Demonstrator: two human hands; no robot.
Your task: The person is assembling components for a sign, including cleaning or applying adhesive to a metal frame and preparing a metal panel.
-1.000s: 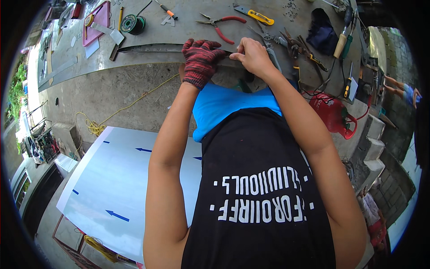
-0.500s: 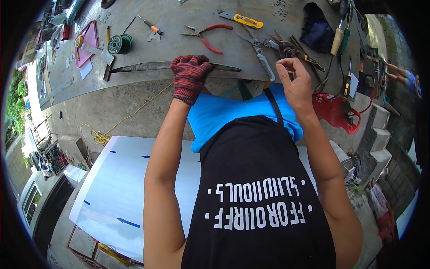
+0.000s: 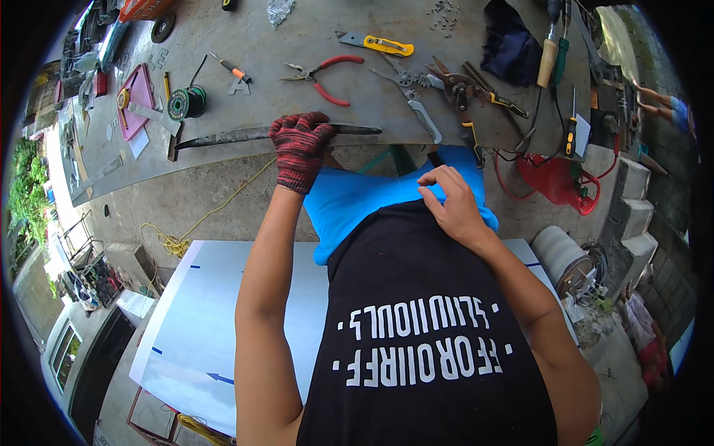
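Observation:
My left hand (image 3: 300,145), in a red and black knitted glove, is closed around a long dark metal blade (image 3: 223,136) that lies along the near edge of the grey workbench (image 3: 297,37). My bare right hand (image 3: 450,201) rests against my waist with its fingers curled. The fingertips press on the blue cloth (image 3: 357,201) just above my black shirt. Whether they pinch the cloth or hold something small is hidden.
On the bench lie red-handled pliers (image 3: 327,70), a yellow utility knife (image 3: 379,44), tin snips (image 3: 461,89), a green wire spool (image 3: 186,102), screwdrivers (image 3: 550,56) and a dark cloth (image 3: 513,41). A red container (image 3: 558,182) sits low right. A white sheet (image 3: 216,320) covers the floor.
My right hand has come off the bench edge near the snips and dropped to my waist. The gloved left hand has kept its hold on the blade.

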